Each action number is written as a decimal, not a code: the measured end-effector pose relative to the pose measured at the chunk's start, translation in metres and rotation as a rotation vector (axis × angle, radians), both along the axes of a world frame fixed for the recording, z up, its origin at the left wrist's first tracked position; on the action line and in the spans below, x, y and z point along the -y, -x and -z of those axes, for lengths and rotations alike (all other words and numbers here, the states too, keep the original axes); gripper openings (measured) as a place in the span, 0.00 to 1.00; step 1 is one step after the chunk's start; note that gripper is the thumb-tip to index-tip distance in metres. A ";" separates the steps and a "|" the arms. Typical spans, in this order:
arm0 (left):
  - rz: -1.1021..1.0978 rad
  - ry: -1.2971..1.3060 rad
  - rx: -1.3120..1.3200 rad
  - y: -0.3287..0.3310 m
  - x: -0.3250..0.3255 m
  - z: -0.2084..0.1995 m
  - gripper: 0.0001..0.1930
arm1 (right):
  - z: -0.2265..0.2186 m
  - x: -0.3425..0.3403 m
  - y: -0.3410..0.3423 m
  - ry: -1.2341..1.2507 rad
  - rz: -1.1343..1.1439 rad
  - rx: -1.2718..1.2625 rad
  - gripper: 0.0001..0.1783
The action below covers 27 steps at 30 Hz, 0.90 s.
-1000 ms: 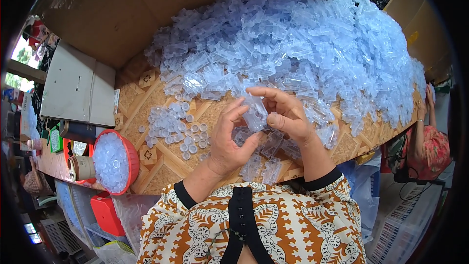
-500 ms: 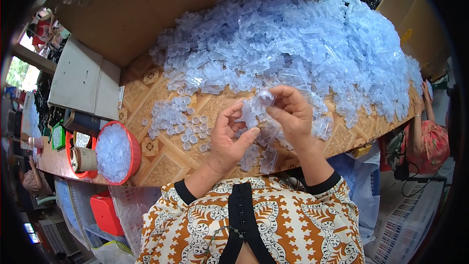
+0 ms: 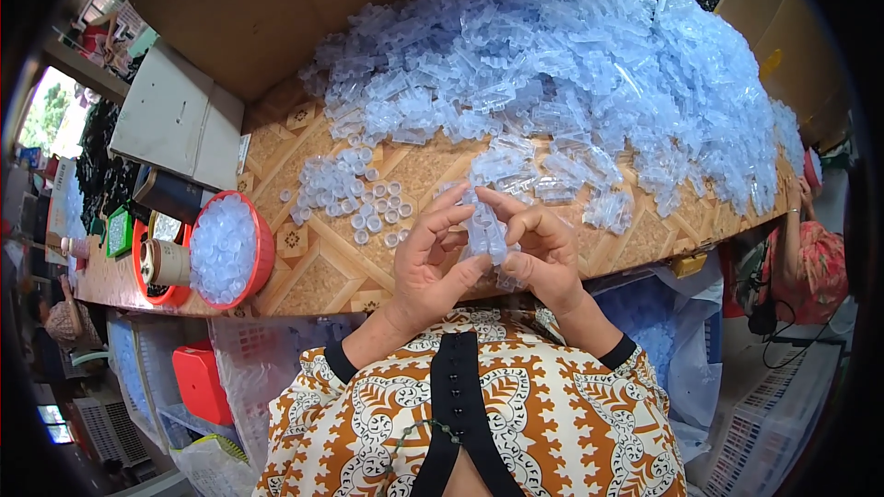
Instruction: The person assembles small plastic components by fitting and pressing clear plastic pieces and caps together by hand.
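Our left hand and right hand together pinch a clear bluish oblong plastic piece over the patterned brown worktop, near its front edge. Small round translucent caps lie left of it; a heap of clear bluish plastic pieces lines the far edge.

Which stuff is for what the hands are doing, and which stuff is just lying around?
Seems part of it:
- clear plastic piece, held by left hand and right hand
- big pile of clear pieces
- small round pieces on the table

Probably just lying around:
- pale cardboard box
- red plastic thing below the table
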<state>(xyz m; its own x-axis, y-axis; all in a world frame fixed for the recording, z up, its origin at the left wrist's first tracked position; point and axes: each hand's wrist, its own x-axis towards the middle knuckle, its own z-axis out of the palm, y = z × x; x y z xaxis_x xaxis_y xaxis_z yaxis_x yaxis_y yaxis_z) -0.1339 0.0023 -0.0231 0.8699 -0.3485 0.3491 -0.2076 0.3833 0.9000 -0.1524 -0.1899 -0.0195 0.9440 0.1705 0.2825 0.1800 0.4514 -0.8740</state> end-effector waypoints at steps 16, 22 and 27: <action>-0.056 -0.215 0.155 0.031 -0.012 0.005 0.29 | -0.042 0.011 0.041 0.467 -0.006 -0.085 0.29; 0.019 -0.124 0.010 0.034 -0.012 0.004 0.31 | -0.022 0.005 0.039 0.301 0.054 0.011 0.38; 0.056 -0.093 0.029 0.035 -0.016 0.009 0.32 | -0.016 0.000 0.036 0.269 0.089 0.062 0.43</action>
